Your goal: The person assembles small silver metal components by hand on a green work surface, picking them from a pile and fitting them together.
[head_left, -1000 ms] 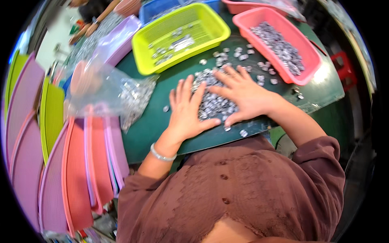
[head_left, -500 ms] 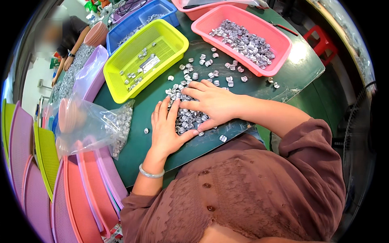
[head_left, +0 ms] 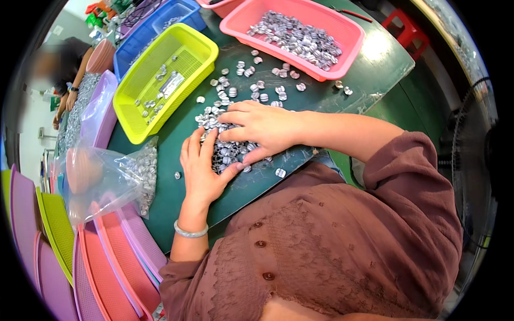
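A pile of small silvery grooved metal pieces [head_left: 227,153] lies on the green table, between and under my two hands. My left hand [head_left: 202,166], with a pale bangle on its wrist, rests along the pile's left side with fingers stretched out. From the right my right hand [head_left: 263,127] lies over the pile, palm down and fingers spread. The two thumbs come close together at the near edge. Neither hand grips a piece that I can see; what lies under the palms is hidden.
A pink basket [head_left: 235,25] full of like pieces and a lime-green basket [head_left: 124,113] with a few stand beyond. Loose pieces [head_left: 281,91] dot the green table [head_left: 342,104]. A clear bag [head_left: 115,171] of pieces and stacked baskets [head_left: 115,262] are left. Another person works far left.
The whole view has shifted, so the table and baskets appear farther left. Both hands stay spread at the pile, with little visible change in their hold.
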Motion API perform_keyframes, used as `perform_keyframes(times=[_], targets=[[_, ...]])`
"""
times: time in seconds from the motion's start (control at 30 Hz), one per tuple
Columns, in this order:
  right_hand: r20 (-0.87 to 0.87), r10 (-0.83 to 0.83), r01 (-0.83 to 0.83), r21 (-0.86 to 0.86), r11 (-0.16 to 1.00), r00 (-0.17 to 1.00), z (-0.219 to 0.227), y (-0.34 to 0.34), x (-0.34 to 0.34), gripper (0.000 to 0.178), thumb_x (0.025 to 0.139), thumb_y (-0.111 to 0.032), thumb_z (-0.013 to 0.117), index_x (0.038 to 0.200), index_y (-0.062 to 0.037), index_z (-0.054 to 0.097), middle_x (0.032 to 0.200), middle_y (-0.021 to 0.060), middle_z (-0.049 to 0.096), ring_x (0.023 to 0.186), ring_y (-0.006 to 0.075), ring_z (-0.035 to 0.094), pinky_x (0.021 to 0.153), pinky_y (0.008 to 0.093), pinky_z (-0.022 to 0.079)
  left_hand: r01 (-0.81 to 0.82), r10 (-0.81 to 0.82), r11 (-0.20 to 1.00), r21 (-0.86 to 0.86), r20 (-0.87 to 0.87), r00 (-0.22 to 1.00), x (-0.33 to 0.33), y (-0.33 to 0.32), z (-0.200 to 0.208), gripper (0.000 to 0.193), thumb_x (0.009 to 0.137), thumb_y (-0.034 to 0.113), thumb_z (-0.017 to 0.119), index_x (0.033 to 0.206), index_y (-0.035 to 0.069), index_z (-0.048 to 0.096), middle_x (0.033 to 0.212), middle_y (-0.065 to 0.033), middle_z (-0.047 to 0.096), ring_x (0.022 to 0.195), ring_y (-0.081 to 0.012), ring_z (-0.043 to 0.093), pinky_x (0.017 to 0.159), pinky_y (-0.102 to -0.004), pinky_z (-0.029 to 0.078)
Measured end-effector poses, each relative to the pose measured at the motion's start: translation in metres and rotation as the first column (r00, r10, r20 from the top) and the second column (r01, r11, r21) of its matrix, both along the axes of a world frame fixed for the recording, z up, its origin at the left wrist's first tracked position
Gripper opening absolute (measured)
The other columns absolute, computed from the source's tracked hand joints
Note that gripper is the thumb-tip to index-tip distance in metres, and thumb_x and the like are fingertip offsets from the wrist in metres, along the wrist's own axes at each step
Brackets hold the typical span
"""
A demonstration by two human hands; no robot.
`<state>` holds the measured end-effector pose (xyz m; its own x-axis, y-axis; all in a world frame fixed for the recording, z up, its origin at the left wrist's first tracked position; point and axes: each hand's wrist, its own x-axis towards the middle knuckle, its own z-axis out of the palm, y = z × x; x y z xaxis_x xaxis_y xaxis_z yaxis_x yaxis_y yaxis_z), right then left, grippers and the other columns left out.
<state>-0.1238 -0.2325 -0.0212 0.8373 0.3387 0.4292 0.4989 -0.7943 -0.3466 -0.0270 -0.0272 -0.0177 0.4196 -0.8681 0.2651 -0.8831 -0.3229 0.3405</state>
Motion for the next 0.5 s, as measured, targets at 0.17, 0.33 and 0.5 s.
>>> perform_keyframes(times=[0.17, 0.33, 0.5], targets=[[0.013, 0.000, -0.002, 0.132, 0.991, 1.000, -0.001, -0.002, 0.000, 0.040, 0.079, -0.018, 0.068, 0.114, -0.0018, 0.057, 0.123, 0.0177, 0.051, 0.115, 0.0353, 0.048, 0.099, 0.0418, 0.041, -0.001, 0.002, 1.000, 0.005, -0.027, 1.000, -0.001, 0.001, 0.002, 0.072, 0.065, 0.026, 0.078, 0.128, 0.005, 0.052, 0.130, -0.0175, 0.047, 0.119, -0.0360, 0.043, 0.102, -0.0445, 0.033], [0.122, -0.035, 0.003, 0.256, 0.967, 0.992, -0.005, -0.002, -0.017, 0.032, 0.077, -0.004, 0.064, 0.108, -0.0003, 0.059, 0.117, 0.0165, 0.054, 0.111, 0.0346, 0.050, 0.093, 0.0410, 0.044, 0.012, -0.012, 1.000, -0.016, -0.014, 1.000, 0.000, 0.000, 0.000, 0.068, 0.070, 0.036, 0.075, 0.126, 0.006, 0.053, 0.127, -0.0169, 0.047, 0.115, -0.0356, 0.044, 0.100, -0.0456, 0.033], [0.078, -0.119, 0.085, 0.343, 0.935, 0.990, -0.010, -0.005, -0.020, 0.032, 0.070, 0.010, 0.057, 0.100, 0.0002, 0.062, 0.105, 0.0140, 0.056, 0.100, 0.0330, 0.053, 0.084, 0.0397, 0.046, 0.029, -0.029, 0.999, -0.024, -0.031, 0.999, 0.003, 0.003, -0.002, 0.068, 0.075, 0.044, 0.070, 0.129, 0.007, 0.052, 0.128, -0.0177, 0.047, 0.116, -0.0363, 0.044, 0.100, -0.0465, 0.031]])
